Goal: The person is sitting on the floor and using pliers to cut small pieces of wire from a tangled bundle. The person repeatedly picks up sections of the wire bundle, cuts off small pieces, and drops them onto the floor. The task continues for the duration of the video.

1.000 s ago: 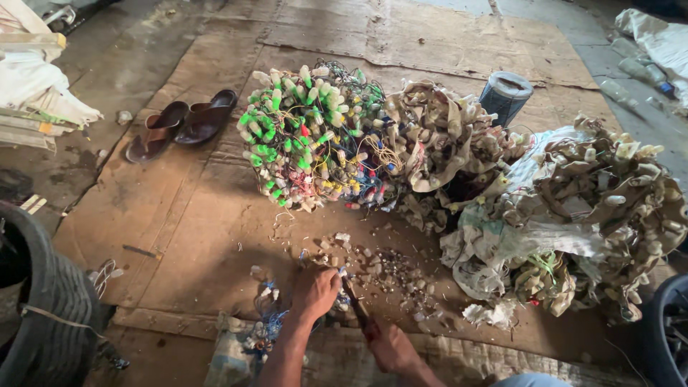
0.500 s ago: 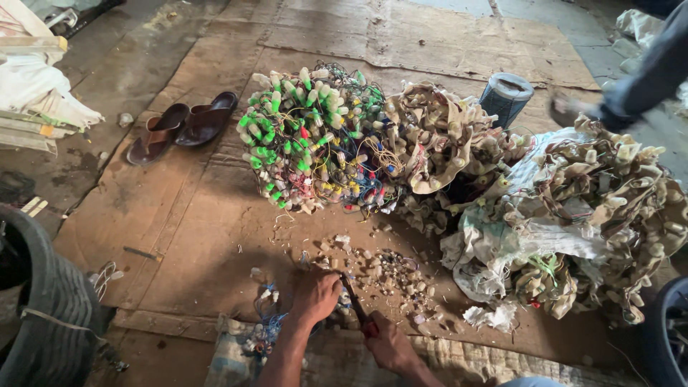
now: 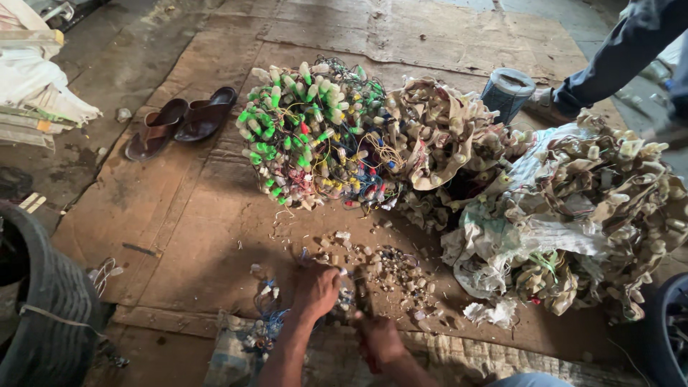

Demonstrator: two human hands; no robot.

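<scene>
Metal, stiff and heavy, we judged the cutting tool (image 3: 362,297): our right hand (image 3: 378,340) clenched its handle, our left hand (image 3: 315,290) pinned small light plastic pieces (image 3: 342,272) on the cardboard floor mat (image 3: 208,215).

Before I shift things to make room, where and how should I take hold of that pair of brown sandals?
Probably by the straps. The brown sandals lie side by side, soles down, touching, on the mat left of the pile of green-capped wired parts. Come from above on the left, where nothing crowds them, hook fingers under both straps and lift them together.
</scene>
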